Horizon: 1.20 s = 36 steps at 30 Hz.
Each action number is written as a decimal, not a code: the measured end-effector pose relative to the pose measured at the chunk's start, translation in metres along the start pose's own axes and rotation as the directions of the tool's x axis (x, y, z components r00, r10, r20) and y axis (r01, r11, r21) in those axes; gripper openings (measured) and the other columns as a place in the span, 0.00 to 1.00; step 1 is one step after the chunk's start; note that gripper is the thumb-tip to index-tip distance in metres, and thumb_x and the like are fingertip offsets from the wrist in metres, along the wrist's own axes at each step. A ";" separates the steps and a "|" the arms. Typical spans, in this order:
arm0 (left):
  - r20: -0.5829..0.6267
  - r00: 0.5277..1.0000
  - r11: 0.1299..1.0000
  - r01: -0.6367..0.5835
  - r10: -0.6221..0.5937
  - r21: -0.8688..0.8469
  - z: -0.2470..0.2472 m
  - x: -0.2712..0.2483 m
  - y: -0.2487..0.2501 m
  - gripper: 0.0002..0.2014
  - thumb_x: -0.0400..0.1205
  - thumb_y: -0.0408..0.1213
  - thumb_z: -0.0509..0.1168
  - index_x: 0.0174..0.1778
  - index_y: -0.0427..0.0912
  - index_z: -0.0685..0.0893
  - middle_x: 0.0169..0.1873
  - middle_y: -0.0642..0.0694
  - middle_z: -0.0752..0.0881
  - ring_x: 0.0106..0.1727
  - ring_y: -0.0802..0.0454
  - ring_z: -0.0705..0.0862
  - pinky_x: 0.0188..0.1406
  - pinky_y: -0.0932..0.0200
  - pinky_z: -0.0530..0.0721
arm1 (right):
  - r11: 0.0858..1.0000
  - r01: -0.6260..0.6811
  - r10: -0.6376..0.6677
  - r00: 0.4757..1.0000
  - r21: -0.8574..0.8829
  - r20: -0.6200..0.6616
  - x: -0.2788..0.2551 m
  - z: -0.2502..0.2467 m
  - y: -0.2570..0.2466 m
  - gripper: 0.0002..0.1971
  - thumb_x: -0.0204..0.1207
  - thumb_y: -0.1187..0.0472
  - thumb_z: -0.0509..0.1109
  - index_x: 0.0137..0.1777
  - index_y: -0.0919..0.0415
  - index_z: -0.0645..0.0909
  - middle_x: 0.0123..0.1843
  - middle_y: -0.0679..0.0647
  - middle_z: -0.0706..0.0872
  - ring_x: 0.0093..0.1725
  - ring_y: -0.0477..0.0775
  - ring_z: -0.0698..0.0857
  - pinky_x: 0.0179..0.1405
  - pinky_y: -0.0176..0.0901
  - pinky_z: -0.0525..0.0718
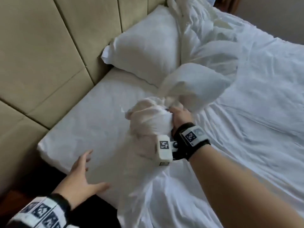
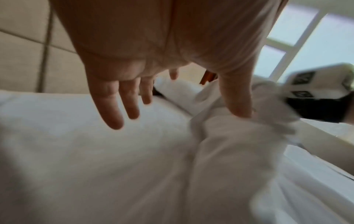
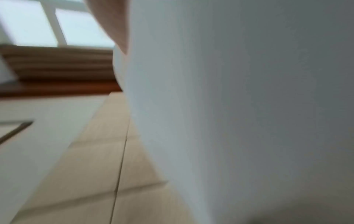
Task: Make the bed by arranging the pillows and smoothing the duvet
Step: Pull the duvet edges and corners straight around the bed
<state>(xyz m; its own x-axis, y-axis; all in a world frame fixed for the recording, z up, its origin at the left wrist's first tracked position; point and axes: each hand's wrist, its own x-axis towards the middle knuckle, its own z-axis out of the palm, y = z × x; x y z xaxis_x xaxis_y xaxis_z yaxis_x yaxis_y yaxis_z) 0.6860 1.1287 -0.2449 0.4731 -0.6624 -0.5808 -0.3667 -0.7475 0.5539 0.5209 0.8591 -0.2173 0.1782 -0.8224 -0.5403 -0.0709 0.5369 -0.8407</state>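
My right hand grips a bunched edge of the white duvet and holds it up above the mattress; a puffed fold bulges beyond the hand. The rest of the duvet lies crumpled toward the far side. In the right wrist view the duvet cloth fills most of the picture, and only a sliver of my right hand shows. My left hand is open with fingers spread over the mattress's near corner, its thumb by the hanging cloth. One white pillow leans against the headboard.
A beige padded headboard runs along the left. The white fitted sheet lies bare between pillow and near corner. Dark floor shows beside the bed. A window is beyond the bed.
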 end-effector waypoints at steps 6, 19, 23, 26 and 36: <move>-0.292 0.927 0.881 -0.332 0.237 -0.338 0.014 0.058 0.092 0.62 0.49 0.55 0.83 0.71 0.83 0.47 0.74 0.64 0.71 0.70 0.65 0.77 0.73 0.62 0.77 | 0.969 -0.031 -0.095 0.866 0.244 0.490 -0.031 0.098 0.020 0.24 0.62 0.76 0.67 0.57 0.57 0.83 0.47 0.63 0.87 0.47 0.62 0.86 0.58 0.59 0.83; 0.084 0.922 0.899 -0.387 0.378 0.207 0.066 0.107 0.181 0.36 0.63 0.63 0.69 0.67 0.54 0.77 0.66 0.49 0.78 0.71 0.50 0.73 0.76 0.48 0.72 | 0.987 -0.161 0.146 0.905 0.005 0.401 0.051 -0.038 0.016 0.33 0.64 0.55 0.80 0.69 0.57 0.74 0.57 0.59 0.88 0.54 0.60 0.89 0.47 0.59 0.88; 0.213 0.925 0.794 -0.381 0.316 0.474 0.037 0.120 0.148 0.60 0.53 0.75 0.64 0.82 0.63 0.47 0.83 0.56 0.48 0.86 0.48 0.40 0.83 0.44 0.43 | 0.991 -0.127 0.133 0.920 -0.039 0.368 0.059 -0.004 0.028 0.13 0.69 0.78 0.67 0.52 0.66 0.82 0.38 0.59 0.87 0.35 0.55 0.87 0.31 0.44 0.83; 0.304 0.940 0.729 -0.315 0.154 0.607 0.000 0.124 0.107 0.42 0.61 0.71 0.68 0.71 0.61 0.69 0.68 0.51 0.81 0.74 0.45 0.76 0.74 0.49 0.66 | 0.970 -0.244 0.228 0.894 -0.006 0.386 0.049 0.035 0.047 0.16 0.62 0.79 0.63 0.48 0.66 0.82 0.43 0.65 0.80 0.43 0.64 0.80 0.41 0.54 0.78; -0.545 0.836 0.924 0.160 0.061 0.348 -0.281 0.060 0.014 0.18 0.71 0.53 0.69 0.41 0.39 0.81 0.30 0.38 0.81 0.39 0.37 0.84 0.44 0.47 0.83 | 0.977 0.182 -0.065 0.757 -0.114 0.650 -0.060 0.307 -0.033 0.36 0.68 0.50 0.76 0.74 0.65 0.69 0.69 0.61 0.78 0.66 0.62 0.79 0.69 0.61 0.78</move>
<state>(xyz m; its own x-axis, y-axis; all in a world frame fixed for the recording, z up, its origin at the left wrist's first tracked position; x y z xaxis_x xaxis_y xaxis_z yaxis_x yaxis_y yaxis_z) 0.9346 1.0920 -0.1042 0.8100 -0.5724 -0.1270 -0.5419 -0.8136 0.2108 0.8140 0.9482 -0.1458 0.7772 -0.5356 -0.3302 -0.1491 0.3530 -0.9237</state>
